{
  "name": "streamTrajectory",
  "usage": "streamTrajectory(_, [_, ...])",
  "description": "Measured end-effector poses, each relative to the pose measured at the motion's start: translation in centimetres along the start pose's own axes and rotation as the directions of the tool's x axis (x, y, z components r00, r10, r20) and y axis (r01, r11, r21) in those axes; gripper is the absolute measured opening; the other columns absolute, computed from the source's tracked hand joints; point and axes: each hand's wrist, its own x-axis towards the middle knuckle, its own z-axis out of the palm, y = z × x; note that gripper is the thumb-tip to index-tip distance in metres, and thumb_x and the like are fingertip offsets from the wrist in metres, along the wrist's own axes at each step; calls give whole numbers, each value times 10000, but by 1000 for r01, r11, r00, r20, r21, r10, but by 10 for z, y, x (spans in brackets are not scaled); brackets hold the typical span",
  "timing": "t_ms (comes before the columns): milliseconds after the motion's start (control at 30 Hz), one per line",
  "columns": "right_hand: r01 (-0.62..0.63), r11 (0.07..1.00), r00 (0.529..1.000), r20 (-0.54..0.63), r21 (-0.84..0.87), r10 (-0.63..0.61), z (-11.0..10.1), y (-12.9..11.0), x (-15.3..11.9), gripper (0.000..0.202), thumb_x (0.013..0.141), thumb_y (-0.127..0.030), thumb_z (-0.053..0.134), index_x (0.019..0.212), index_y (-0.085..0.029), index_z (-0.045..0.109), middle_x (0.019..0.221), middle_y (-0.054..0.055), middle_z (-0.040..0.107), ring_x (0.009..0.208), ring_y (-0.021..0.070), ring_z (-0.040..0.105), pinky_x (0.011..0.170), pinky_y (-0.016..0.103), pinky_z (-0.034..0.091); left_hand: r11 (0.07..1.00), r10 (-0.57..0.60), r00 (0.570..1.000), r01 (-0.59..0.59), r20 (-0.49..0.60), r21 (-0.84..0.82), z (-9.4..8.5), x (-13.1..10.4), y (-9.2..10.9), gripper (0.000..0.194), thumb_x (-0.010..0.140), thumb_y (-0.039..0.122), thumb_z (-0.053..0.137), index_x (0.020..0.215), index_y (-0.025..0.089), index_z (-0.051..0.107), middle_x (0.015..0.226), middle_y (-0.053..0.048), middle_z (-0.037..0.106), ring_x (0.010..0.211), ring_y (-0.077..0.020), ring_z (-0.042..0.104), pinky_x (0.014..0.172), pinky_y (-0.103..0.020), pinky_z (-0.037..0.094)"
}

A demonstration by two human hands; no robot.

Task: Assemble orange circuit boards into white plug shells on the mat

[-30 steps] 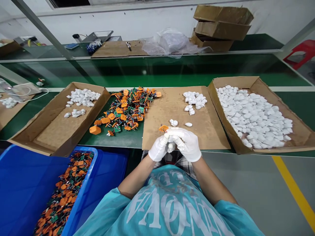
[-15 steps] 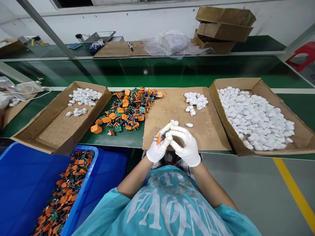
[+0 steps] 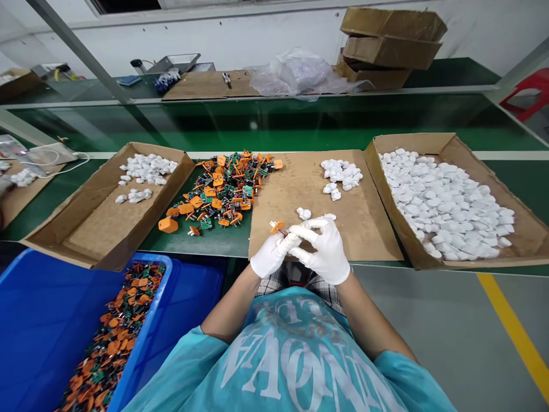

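In front of me, my left hand (image 3: 271, 252), in a white glove, is closed around an orange plug piece (image 3: 278, 227) with metal prongs and dark and red wires. The prongs point away to the left, and the wires run in under my fingers. My right hand (image 3: 322, 249), gloved too, meets the left one with thumb and fingers pinched at the wire end. Whatever lies between those fingertips is hidden. Just beyond my hands, a small clump of white plastic pieces (image 3: 303, 214) and a single white piece (image 3: 330, 217) lie on the cardboard sheet (image 3: 291, 183).
A heap of orange plug pieces with circuit boards (image 3: 218, 191) lies left of the cardboard. Cardboard trays of white pieces stand left (image 3: 86, 229) and right (image 3: 527, 240). A blue bin (image 3: 167, 274) holds more plug pieces below. More white pieces (image 3: 342, 174) sit at the back.
The orange plug piece has turned and now sits farther out from my left fingers. Both hands have drawn slightly back from the white clump, which shows fully now.
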Motion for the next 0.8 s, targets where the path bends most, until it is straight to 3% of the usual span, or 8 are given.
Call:
streamTrajectory(133, [5,1000,994,-110,22,-2,0,1,1,259,796,-425,699,1013,-287,667,974,57,611,921,238,612,839,419,506,996,-80,997,79,-13,-28,-6,1,-9,680,701,823,438,560,163,518,572,-1,475,583,-125,405,585,-285,366])
streamTrajectory(233, [10,994,987,-159,105,6,3,-1,2,240,798,-414,698,990,-282,640,983,59,640,962,248,630,852,434,515,993,-85,995,81,-46,-82,-3,2,-16,645,703,788,499,582,156,551,582,-1,510,595,-126,438,579,-271,375])
streamTrajectory(433, [-45,944,997,-52,327,65,15,3,1,310,830,-377,673,1106,-256,601,1021,51,716,919,208,682,808,367,558,963,-117,992,103,-42,-249,7,12,-26,707,657,828,499,619,132,616,560,-26,568,521,-113,484,495,-244,366])
streamTrajectory(667, [-164,940,983,-32,298,181,29,19,1,180,835,-369,649,978,-265,681,974,44,740,908,222,695,844,383,554,946,-160,982,125,-97,-297,7,32,-33,704,576,847,554,430,181,381,374,46,345,360,-57,313,385,-221,243])
streamTrajectory(800, [-295,822,954,111,487,277,33,24,-1,274,808,-439,655,1000,-245,638,979,41,722,928,217,681,865,394,541,947,-175,983,152,-59,-284,8,30,-29,692,582,850,545,489,169,461,388,46,356,365,-56,301,387,-223,207])
